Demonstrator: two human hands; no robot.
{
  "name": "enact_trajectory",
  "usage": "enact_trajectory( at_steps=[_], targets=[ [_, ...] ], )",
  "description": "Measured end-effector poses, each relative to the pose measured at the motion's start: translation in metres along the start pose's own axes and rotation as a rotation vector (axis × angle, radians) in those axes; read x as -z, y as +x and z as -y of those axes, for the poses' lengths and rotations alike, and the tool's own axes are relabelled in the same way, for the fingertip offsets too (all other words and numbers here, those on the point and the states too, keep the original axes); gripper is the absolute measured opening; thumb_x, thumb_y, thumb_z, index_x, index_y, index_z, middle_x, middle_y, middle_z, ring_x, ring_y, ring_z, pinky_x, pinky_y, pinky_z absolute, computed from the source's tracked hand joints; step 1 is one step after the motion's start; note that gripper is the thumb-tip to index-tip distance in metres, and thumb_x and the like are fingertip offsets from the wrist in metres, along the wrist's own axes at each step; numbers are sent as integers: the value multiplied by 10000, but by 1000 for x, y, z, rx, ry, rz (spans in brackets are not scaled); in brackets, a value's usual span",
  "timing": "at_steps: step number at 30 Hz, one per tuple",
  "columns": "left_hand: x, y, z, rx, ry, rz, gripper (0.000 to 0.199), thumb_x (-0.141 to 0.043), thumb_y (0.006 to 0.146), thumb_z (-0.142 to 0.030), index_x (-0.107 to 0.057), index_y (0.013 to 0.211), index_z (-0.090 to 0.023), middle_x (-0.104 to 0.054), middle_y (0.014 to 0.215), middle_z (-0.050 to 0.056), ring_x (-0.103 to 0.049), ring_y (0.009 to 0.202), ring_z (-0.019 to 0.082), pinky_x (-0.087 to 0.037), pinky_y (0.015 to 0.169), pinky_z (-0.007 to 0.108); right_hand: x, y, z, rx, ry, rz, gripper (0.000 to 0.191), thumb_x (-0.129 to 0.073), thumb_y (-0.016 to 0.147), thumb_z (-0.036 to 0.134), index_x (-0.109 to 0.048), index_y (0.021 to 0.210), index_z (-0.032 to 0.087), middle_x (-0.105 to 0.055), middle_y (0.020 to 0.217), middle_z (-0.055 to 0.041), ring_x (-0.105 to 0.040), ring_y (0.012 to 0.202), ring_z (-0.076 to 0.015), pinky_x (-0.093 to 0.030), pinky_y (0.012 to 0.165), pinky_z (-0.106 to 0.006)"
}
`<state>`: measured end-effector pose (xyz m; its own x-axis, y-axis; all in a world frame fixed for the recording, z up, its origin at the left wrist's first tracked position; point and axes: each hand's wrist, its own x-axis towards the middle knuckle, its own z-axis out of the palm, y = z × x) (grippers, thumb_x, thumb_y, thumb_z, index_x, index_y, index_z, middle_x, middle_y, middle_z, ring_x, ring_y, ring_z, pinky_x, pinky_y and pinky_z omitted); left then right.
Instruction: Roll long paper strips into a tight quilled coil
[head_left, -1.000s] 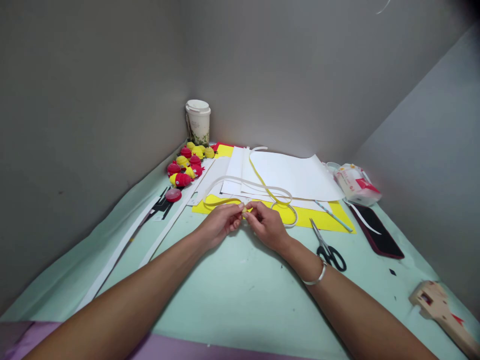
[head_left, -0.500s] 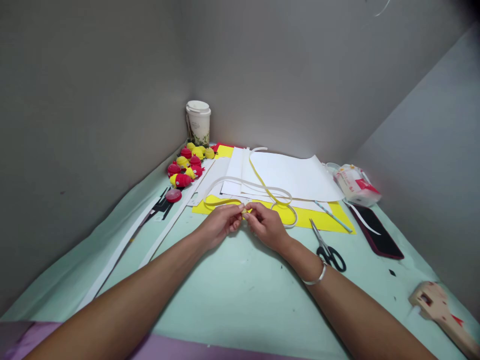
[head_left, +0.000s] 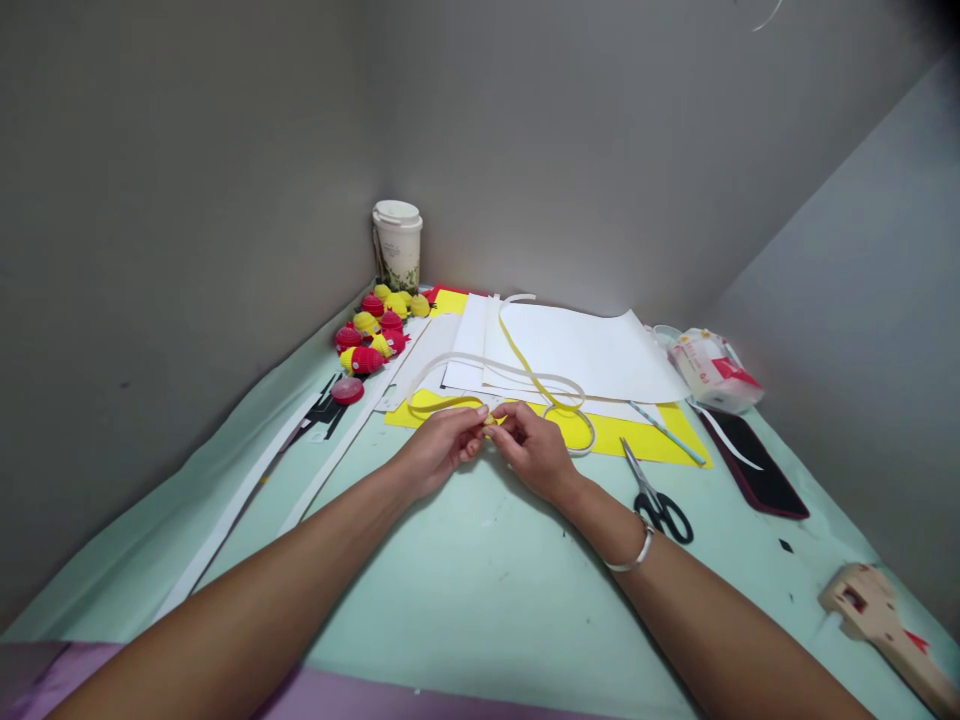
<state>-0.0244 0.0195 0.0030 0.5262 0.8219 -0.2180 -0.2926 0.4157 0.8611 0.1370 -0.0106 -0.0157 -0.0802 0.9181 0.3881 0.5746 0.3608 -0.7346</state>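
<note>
My left hand (head_left: 444, 447) and my right hand (head_left: 531, 447) meet at the middle of the table, fingertips pinched on a small yellow paper coil. A long paper strip (head_left: 517, 350), yellow on one face and whitish on the other, runs from the coil and loops over the sheets behind. Yellow paper (head_left: 675, 443) and white sheets (head_left: 592, 350) lie just beyond my hands. The fingers partly hide the coil.
Scissors (head_left: 651, 492), a thin patterned stick (head_left: 667, 433), a phone (head_left: 757, 465) and a glue gun (head_left: 885, 620) lie on the right. To the left are red and yellow paper shapes (head_left: 366, 360), a red round object (head_left: 347, 390), white strips (head_left: 240, 505) and a lidded cup (head_left: 398, 245).
The fingers of my right hand have shifted slightly at the coil, and a little more of its yellow shows. The strip and the other objects stay in place.
</note>
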Motion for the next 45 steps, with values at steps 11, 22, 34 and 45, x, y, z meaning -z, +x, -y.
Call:
enact_trajectory(
  at_steps=[11,22,34,45],
  targets=[
    [1,0,1,19,-13,-14,197,-671,777,-301,-598,763,-119,-529,698,7,-438,521,47,-317,452,162,2,-1,-1,45,28,49,187,-535,885,335,-586,1009,205,-592,609,43,-525,544,-115,-414,584,-222],
    [2,0,1,15,0,-9,202,-674,771,-310,-617,771,-117,-554,707,17,-443,521,48,-312,453,169,2,-1,-2,40,52,66,185,-532,886,332,-587,1013,209,-583,585,48,-526,529,-118,-418,576,-225],
    [-1,0,-1,12,-2,-17,212,-668,778,-309,-573,729,-125,-487,663,-12,-419,523,47,-295,455,168,-1,-1,1,-2,-13,-19,181,-600,836,353,-575,946,211,-604,633,40,-535,539,-110,-401,556,-218],
    [0,0,0,19,1,-23,197,-653,791,-294,-566,748,-123,-482,682,-5,-418,527,51,-303,452,163,1,-1,0,46,-12,3,161,-566,868,333,-585,962,204,-587,620,46,-513,536,-104,-389,561,-206]
  ],
)
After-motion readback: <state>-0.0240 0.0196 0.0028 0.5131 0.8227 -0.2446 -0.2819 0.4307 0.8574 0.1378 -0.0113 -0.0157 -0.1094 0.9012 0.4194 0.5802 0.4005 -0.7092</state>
